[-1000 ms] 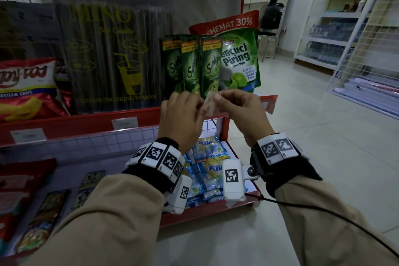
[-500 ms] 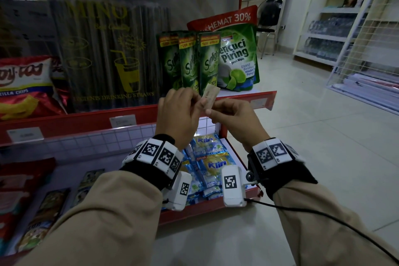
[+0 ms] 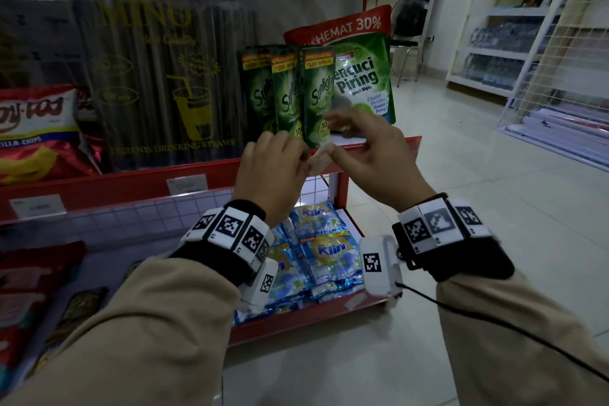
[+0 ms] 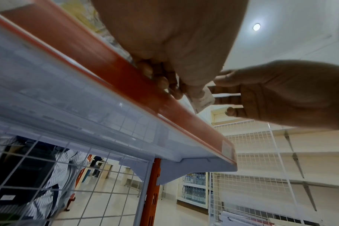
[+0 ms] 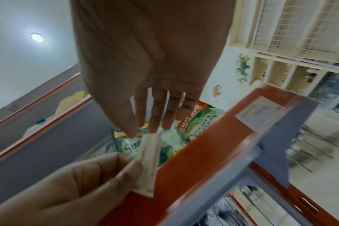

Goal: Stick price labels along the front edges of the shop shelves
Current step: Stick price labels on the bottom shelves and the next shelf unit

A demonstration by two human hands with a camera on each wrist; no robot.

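I see my left hand (image 3: 273,171) and my right hand (image 3: 372,155) raised together just in front of the red front edge (image 3: 131,184) of the upper shelf, a little toward its right end. Between them is one small pale price label (image 3: 320,160). The left hand pinches it at the lower end between thumb and curled fingers (image 4: 162,82); in the right wrist view the label (image 5: 148,162) stands almost upright from this pinch. The right hand meets the upper end of the label with the tips of thumb and forefinger, and its other fingers (image 5: 168,113) are straight and spread, pointing to 12 o'clock. Whether these two tips really press the label or only touch it, I cannot tell. The label is in the air, near the shelf edge but not yet stuck on it. On the same red edge, at 9 o'clock from my hands, two labels (image 3: 188,183) are already in place, and one more (image 5: 261,113) sits at the right end of the edge. Behind the hands, at 12 o'clock, green Sunlight pouches (image 3: 316,92) stand on the shelf, with a dark pack of drinking straws (image 3: 164,82) at 10 o'clock. Below, at 6 o'clock, blue Klin sachets (image 3: 329,254) lie on the lower shelf.
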